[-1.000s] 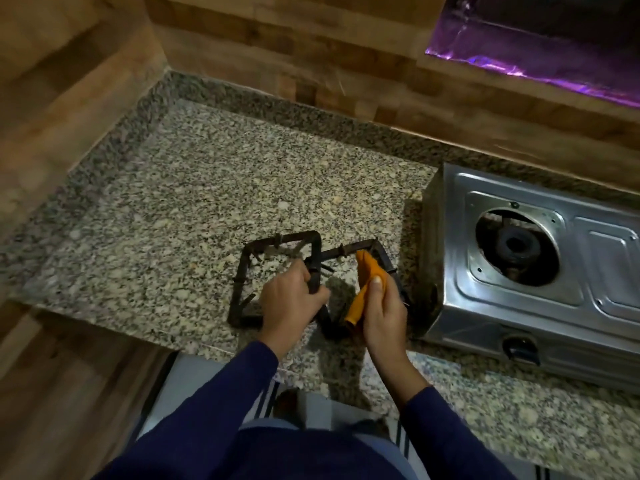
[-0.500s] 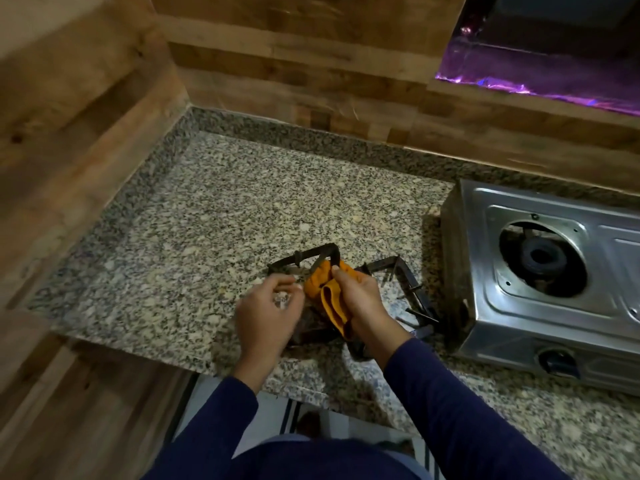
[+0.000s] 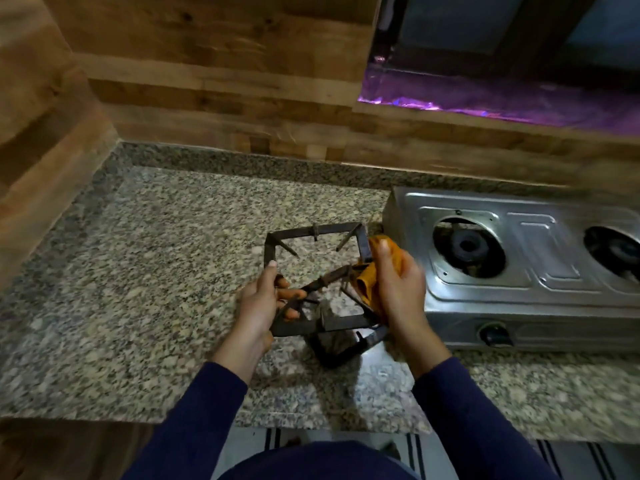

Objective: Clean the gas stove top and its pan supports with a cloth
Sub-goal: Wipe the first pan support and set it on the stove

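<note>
Pan supports are off the stove and out on the granite desk [image 3: 156, 271], just left of the steel gas stove [image 3: 519, 289]. The left hand [image 3: 259, 306] is closed around the near left corner of the upper pan support [image 3: 311, 233], lifting that side so the frame tilts. The right hand [image 3: 398, 289] is closed on an orange cloth [image 3: 370, 282] and presses it against the frame's right bar. A second pan support [image 3: 346, 351] lies flat underneath, partly overlapped by the lifted one.

The likely trouble is in that one-corner hold: a hard rub from the cloth could twist the frame out of the left hand's fingers and drop it onto the lower support or the granite. The inward prongs could also snag the cloth or jab a finger. Both burners sit bare, and the stove top appears not yet wiped, so grit knocked loose may scatter toward it.
</note>
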Tool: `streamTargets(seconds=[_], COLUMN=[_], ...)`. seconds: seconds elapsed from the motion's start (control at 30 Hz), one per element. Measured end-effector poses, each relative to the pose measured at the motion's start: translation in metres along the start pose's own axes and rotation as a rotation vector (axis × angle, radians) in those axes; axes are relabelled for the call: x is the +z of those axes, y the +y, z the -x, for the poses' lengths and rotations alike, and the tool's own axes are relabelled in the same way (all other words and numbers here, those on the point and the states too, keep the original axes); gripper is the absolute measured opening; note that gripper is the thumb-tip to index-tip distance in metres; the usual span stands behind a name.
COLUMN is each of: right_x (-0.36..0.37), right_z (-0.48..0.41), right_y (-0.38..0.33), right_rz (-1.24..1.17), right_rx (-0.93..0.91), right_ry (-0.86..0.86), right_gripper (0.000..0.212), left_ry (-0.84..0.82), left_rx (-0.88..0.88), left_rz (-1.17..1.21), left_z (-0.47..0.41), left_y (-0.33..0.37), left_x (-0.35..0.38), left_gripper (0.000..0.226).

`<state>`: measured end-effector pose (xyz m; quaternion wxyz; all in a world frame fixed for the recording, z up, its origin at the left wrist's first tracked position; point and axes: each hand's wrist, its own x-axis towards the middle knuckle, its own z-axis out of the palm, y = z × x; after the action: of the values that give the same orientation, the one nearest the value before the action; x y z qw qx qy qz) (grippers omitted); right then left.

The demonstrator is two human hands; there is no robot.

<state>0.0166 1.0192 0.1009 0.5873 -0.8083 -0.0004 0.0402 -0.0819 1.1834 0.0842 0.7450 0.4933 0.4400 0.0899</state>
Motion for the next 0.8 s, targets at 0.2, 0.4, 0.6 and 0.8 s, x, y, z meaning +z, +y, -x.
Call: streamTargets(seconds=[0.2,0.4,0.6,0.8], right_x=[-0.057,-0.112,-0.176,-0.198], right_z=[0.029,0.041,0.035,0.008], right_y=[-0.022,0.032,0.024,0.048], right_rz=[0.546,0.717,0.415,0.684], right_rx=[-0.715,-0.807,-0.623,-0.996], right_ry=[0.160,0.248,0.436,0.129], right_gripper=[0.046,0.045,0.042,0.042], left_ry=[-0.066,-0.185,-0.248,-0.202], left_rx=[0.095,0.297,0.289,0.278], left_rz=[0.076,-0.045,-0.024,0.000], left_z=[0.024,0.042,0.063,0.087], left_y=[0.028,0.025,-0.001,-0.016], left_x=[0.068,0.122,0.183,0.256], left_gripper=[0.040,0.042,0.035,0.038])
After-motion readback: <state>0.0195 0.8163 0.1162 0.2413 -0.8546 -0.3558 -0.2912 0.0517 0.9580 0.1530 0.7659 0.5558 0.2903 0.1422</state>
